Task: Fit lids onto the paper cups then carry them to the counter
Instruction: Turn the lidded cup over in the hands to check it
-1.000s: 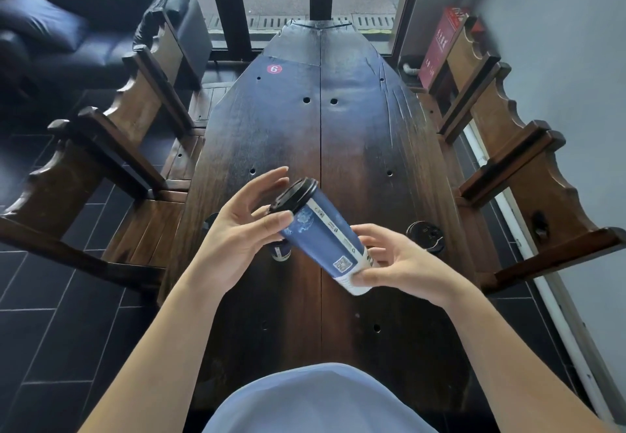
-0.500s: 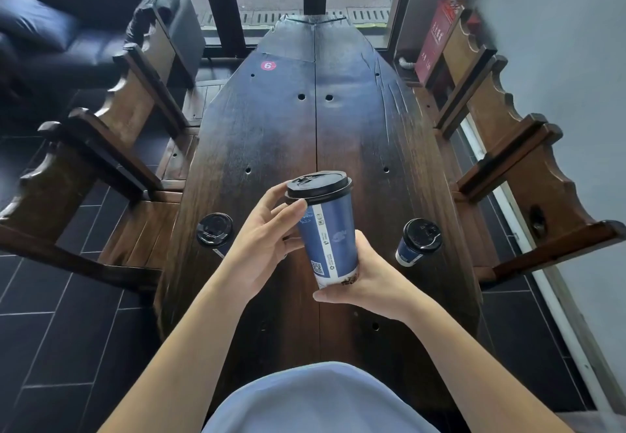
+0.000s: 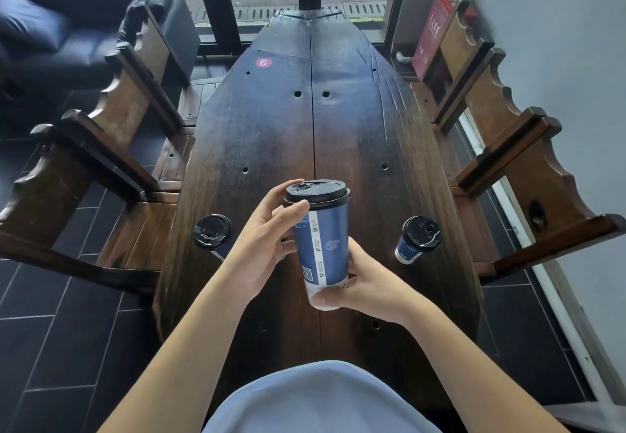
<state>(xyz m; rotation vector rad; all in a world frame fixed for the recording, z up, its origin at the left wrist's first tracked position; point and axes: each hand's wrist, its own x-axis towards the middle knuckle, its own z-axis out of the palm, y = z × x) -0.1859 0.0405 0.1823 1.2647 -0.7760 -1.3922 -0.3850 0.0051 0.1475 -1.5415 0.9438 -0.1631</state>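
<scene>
A tall blue paper cup (image 3: 327, 246) with a black lid (image 3: 317, 191) is held upright above the dark wooden table (image 3: 338, 134). My right hand (image 3: 364, 283) wraps its base from below and behind. My left hand (image 3: 262, 249) touches its upper part, thumb on the cup just under the lid's rim and fingers curled behind. Two more blue cups with black lids stand on the table: one at the left edge (image 3: 212, 233), partly hidden by my left hand, and one on the right (image 3: 418, 238).
Heavy wooden benches flank the table on the left (image 3: 111, 148) and right (image 3: 508, 141). A dark sofa (image 3: 67, 26) sits at the far left, a red box (image 3: 435, 31) by the far right wall. Glass doors stand beyond the table's far end.
The cup went from tilted on its side to upright and rose slightly. My right hand shifted under its base; my left hand stayed at the lid's rim.
</scene>
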